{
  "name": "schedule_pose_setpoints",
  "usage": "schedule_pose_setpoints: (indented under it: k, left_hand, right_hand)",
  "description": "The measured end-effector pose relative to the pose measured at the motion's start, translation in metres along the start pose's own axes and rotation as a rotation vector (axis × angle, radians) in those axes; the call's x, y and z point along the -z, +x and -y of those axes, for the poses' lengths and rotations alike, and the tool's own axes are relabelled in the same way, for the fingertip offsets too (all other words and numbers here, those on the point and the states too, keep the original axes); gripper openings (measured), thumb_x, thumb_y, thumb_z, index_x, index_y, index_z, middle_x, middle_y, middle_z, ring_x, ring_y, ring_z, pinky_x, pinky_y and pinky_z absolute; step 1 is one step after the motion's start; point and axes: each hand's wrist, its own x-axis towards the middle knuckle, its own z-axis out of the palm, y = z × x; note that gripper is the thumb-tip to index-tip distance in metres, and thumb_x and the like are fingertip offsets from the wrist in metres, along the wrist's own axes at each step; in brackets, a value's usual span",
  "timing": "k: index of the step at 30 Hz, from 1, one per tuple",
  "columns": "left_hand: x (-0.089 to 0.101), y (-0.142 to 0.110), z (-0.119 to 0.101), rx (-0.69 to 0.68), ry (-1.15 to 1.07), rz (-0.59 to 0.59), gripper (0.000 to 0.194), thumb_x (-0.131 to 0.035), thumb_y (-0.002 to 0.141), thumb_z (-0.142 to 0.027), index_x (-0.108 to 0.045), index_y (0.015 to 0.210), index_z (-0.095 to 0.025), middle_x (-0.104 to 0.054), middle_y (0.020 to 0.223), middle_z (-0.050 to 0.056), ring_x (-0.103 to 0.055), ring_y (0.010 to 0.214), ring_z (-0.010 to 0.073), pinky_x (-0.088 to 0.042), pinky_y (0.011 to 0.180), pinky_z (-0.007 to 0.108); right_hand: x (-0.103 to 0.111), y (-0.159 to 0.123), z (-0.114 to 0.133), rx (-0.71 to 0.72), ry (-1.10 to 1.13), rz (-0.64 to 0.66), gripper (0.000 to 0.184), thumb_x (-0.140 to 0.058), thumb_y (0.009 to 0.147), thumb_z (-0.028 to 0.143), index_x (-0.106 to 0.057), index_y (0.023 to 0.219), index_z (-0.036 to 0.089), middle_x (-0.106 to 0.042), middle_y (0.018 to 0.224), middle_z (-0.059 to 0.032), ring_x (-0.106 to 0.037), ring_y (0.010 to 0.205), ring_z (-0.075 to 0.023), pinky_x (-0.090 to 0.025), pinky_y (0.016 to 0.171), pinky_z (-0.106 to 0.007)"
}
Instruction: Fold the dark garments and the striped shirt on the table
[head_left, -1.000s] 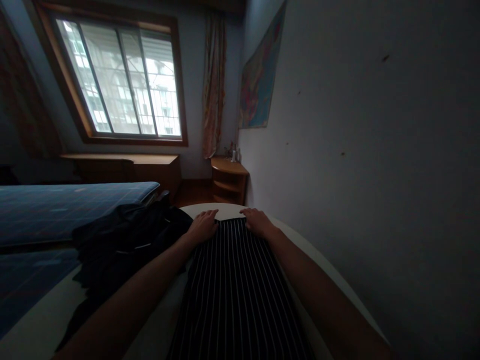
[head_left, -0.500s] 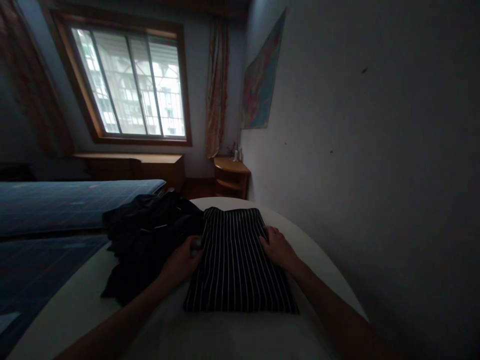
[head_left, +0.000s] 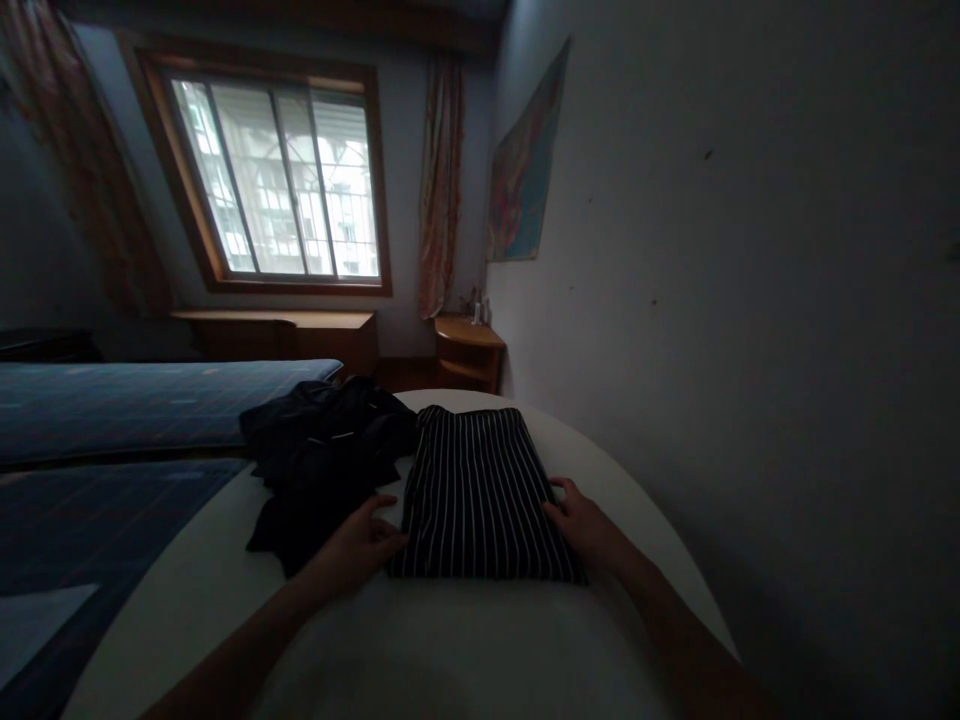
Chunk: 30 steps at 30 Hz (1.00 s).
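Observation:
A folded black garment with thin white stripes (head_left: 480, 500) lies flat on the round white table. My left hand (head_left: 360, 545) is at its left edge near the front corner, its fingers apart and one fingertip against the cloth. At the right edge, my right hand (head_left: 589, 520) rests with thumb and fingers spread, the thumb on the cloth's border. Neither hand grips the fabric. Just left of the striped garment is a crumpled heap of dark clothing (head_left: 330, 440), its shape hard to make out in the dim light.
The round table (head_left: 487, 640) has a curved rim, close to a bare wall (head_left: 750, 400) on the right. Blue plaid mattresses (head_left: 150, 400) stand at the left. Farther off are a wooden desk (head_left: 322, 320), a corner shelf (head_left: 469, 335) and a window (head_left: 285, 190).
Both hands have slid along the garment's sides towards its near corners, and the left fingers have spread. The view has shifted slightly, so the garment appears a bit smaller.

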Motion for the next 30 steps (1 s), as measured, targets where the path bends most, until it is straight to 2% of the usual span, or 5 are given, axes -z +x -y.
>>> schedule_pose_setpoints:
  k: [8, 14, 18, 21, 30]
  left_hand:
    - [0.015, 0.001, 0.002, 0.068, -0.097, 0.109, 0.074, -0.073, 0.064, -0.052, -0.043, 0.123, -0.02, -0.058, 0.08, -0.003, -0.05, 0.055, 0.0102, -0.037, 0.047, 0.023]
    - [0.004, -0.003, 0.0, 0.127, -0.079, 0.071, 0.086, -0.077, 0.064, -0.046, -0.039, 0.136, -0.021, -0.056, 0.125, 0.015, -0.061, 0.069, 0.0138, -0.046, 0.051, 0.024]
    - [0.001, -0.007, 0.0, 0.092, -0.107, 0.133, 0.11, -0.082, 0.055, -0.03, -0.023, 0.148, -0.023, -0.045, 0.139, 0.02, -0.06, 0.066, 0.0118, -0.046, 0.051, 0.025]
    - [-0.001, -0.012, 0.002, 0.033, -0.038, 0.151, 0.117, -0.078, 0.055, -0.021, -0.013, 0.152, -0.025, -0.045, 0.138, 0.018, -0.058, 0.064, 0.0102, -0.047, 0.054, 0.026]
    - [0.01, -0.024, -0.015, -0.221, 0.109, 0.158, 0.088, -0.06, 0.073, -0.024, -0.018, 0.15, -0.032, -0.046, 0.133, 0.01, -0.059, 0.08, 0.0137, -0.052, 0.068, 0.031]
  right_hand:
    - [0.01, -0.002, 0.004, 0.035, 0.077, -0.12, 0.044, -0.033, 0.098, 0.037, -0.035, 0.135, 0.015, -0.072, 0.088, -0.0086, -0.068, 0.085, -0.0227, -0.045, 0.077, -0.033]
    - [0.013, -0.004, 0.005, 0.04, 0.067, -0.079, 0.054, -0.039, 0.096, 0.046, -0.036, 0.141, 0.016, -0.07, 0.083, -0.0065, -0.067, 0.078, -0.0233, -0.045, 0.072, -0.035]
    - [0.03, -0.023, 0.007, 0.081, 0.069, 0.148, 0.097, -0.063, 0.082, 0.058, -0.014, 0.154, 0.014, -0.069, 0.085, -0.0064, -0.066, 0.076, -0.0236, -0.048, 0.069, -0.035]
    - [0.042, -0.039, 0.007, 0.182, 0.177, 0.378, 0.127, -0.084, 0.063, 0.039, 0.0, 0.156, 0.018, -0.069, 0.103, -0.0086, -0.067, 0.09, -0.0251, -0.052, 0.074, -0.034]
    - [0.056, -0.044, -0.006, 0.168, 0.29, 0.399, 0.106, -0.07, 0.076, 0.025, -0.002, 0.156, 0.022, -0.066, 0.083, 0.0008, -0.06, 0.07, -0.0151, -0.042, 0.059, -0.025]
